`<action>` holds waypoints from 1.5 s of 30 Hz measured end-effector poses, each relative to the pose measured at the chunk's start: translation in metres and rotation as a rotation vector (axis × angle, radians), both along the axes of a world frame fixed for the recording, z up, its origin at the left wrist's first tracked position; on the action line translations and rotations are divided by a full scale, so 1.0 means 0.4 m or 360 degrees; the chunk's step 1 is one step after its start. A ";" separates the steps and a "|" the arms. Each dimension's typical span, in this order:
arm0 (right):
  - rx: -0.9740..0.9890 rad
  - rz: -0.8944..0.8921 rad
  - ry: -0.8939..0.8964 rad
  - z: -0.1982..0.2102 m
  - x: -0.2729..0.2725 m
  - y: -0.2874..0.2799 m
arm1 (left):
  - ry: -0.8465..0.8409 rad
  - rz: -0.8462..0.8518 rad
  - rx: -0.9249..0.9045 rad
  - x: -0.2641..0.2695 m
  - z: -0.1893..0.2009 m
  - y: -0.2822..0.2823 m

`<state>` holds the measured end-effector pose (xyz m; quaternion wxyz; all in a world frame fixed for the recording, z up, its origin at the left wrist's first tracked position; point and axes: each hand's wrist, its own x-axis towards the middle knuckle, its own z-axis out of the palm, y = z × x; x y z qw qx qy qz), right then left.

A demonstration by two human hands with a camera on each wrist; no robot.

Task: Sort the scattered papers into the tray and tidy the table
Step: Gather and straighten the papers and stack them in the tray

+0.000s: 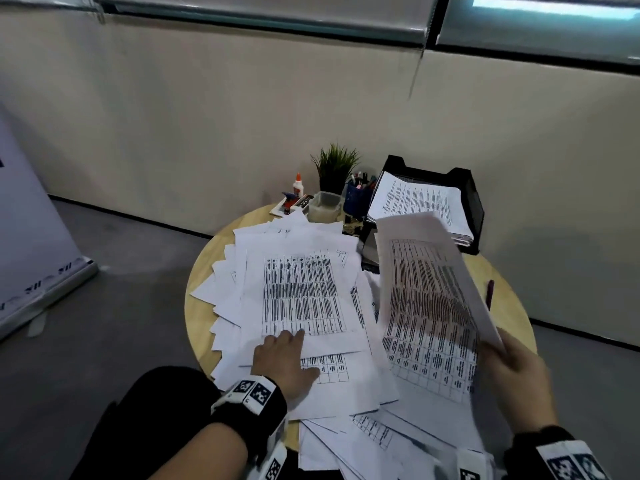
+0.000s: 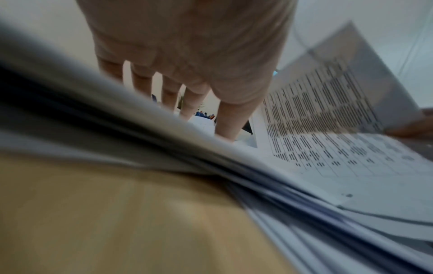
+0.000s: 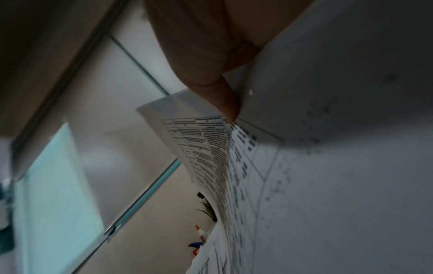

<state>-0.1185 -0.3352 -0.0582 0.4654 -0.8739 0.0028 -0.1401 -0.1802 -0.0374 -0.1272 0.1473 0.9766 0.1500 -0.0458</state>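
Beige wall panels stand behind a round wooden worktop on which printed sheets lie fanned in loose, overlapping layers. At its far edge a black tray already holds a stack of papers, just beside a pen cup, a small potted plant and a glue bottle.

The right hand pinches the near right edge of a lifted sheaf, thumb on top and fingers hidden beneath; the pages bow upward and lean towards the tray, well clear of it. The left hand lies flat with straight fingers on the scattered papers, pressing them down and gripping nothing.

The step in hand looks like carrying the sheaf over to the tray. Done well, the pinch would stay firm enough that no page slides out, the edges would be squared before lowering, and the left hand would keep the remaining pile from dragging. A dark pen lies on bare wood to the right of the sheaf.
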 end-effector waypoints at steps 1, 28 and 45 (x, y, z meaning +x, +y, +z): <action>-0.0030 0.0016 -0.0053 0.015 0.000 0.004 | -0.0047 0.0014 -0.0022 0.001 0.001 -0.005; 0.1003 0.0363 -0.0048 0.178 0.018 0.045 | 0.0161 0.0431 -0.0262 0.025 -0.023 0.071; 0.1040 0.0089 0.0827 -0.138 0.027 0.053 | 0.0024 0.0833 -0.0383 0.031 -0.005 0.126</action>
